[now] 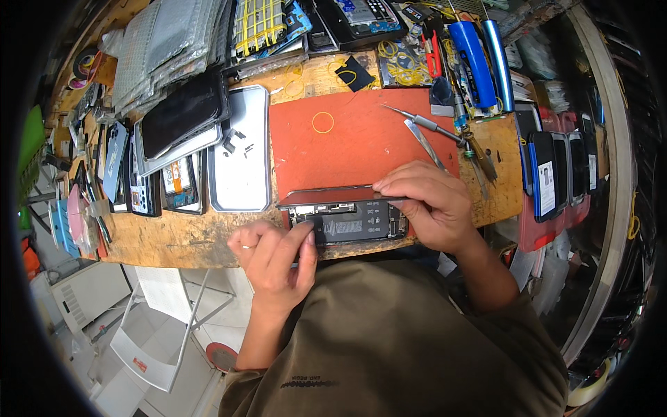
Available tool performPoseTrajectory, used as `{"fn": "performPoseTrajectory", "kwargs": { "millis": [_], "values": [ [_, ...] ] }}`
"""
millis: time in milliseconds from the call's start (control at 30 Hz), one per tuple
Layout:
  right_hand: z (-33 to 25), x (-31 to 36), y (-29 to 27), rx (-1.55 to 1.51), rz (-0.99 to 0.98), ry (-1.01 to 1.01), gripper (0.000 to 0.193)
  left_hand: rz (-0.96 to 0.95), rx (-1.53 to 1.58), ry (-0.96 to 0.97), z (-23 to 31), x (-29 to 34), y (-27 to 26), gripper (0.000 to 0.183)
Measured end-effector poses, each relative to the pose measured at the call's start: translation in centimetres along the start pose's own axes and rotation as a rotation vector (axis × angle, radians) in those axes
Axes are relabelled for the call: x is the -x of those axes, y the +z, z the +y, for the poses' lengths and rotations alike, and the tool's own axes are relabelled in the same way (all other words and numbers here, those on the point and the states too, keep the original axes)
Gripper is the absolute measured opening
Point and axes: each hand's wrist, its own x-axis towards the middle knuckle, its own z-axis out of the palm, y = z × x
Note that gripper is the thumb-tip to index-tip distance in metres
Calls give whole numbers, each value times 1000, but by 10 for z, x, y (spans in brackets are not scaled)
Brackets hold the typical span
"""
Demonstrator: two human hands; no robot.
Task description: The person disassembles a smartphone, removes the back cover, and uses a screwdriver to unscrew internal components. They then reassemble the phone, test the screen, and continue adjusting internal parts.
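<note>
An opened smartphone (351,224) lies lengthwise near the bench's front edge, its black battery and inner parts exposed. Its thin dark screen panel (326,194) is tilted up along the far side. My right hand (434,208) pinches the right end of that panel between thumb and fingers. At the phone's left end, my left hand (274,257) has its fingers bent and drawn together, with the fingertips on the phone's body. Whether it also pinches a small part is too small to tell. Both lie at the near edge of an orange-red work mat (361,153).
A yellow rubber band (322,122), a precision screwdriver (434,126) and a metal tool (424,142) rest on the mat. Left stands a white tray (240,187) with small dark pieces, beside stacked phone parts (182,121). Phones (545,174) lie right; a folding chair (149,347) stands below.
</note>
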Motion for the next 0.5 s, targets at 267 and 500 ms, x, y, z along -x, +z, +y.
{"fn": "performPoseTrajectory", "kwargs": {
  "millis": [267, 500],
  "values": [
    [4, 2, 7, -11, 50, -95, 27, -6, -58, 17, 6, 0, 8, 25],
    [4, -1, 8, 8, 41, -128, 29, 12, -126, 35, 6, -2, 14, 26]
  ]
}}
